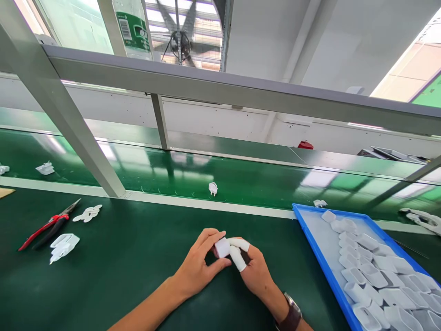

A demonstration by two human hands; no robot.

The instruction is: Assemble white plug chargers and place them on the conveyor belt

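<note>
Near the front middle of the dark green work surface, my left hand [203,264] holds a small white plastic piece [222,248] between thumb and fingers. From the right, my right hand [253,266] meets the same piece, its thumb and forefinger in white finger covers and pressed together at the piece's edge. A watch with a brown strap is on my right wrist. Whether a second small part sits between the right fingertips cannot be made out.
A blue-rimmed tray [320,262] of white plastic housings stands at the right. Red-and-black pliers [51,227] and white parts [64,246] lie at the left. Behind a metal frame [241,87], a green belt [251,184] carries white pieces [213,188].
</note>
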